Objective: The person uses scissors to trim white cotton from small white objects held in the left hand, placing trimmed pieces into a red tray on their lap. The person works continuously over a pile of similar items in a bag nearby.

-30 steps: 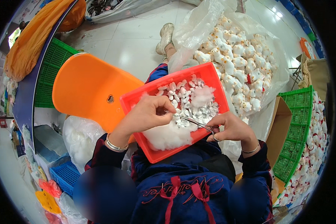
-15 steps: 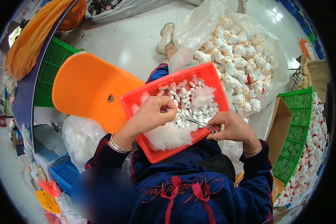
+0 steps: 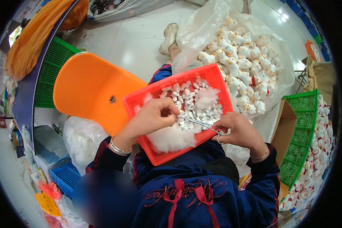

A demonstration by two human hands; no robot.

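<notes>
A red plastic tray (image 3: 140, 102) rests on my lap, holding several small white toy parts (image 3: 195, 102) and a heap of white stuffing (image 3: 171, 137). My left hand (image 3: 154, 116) pinches one small white piece over the tray. My right hand (image 3: 237, 131) grips slim metal forceps (image 3: 199, 123) whose tips reach toward the piece in my left fingers. Both wrists wear thin bracelets.
A clear bag of white plush toys (image 3: 241, 64) lies ahead on the right. An orange plastic chair (image 3: 87, 87) stands at my left, with green crates (image 3: 51, 64) behind it. A green crate (image 3: 306, 133) in a cardboard box sits right. A bag of stuffing (image 3: 81, 138) lies lower left.
Both hands stay over the tray; the forceps tips have shifted slightly toward the left fingers. Nothing else moved.
</notes>
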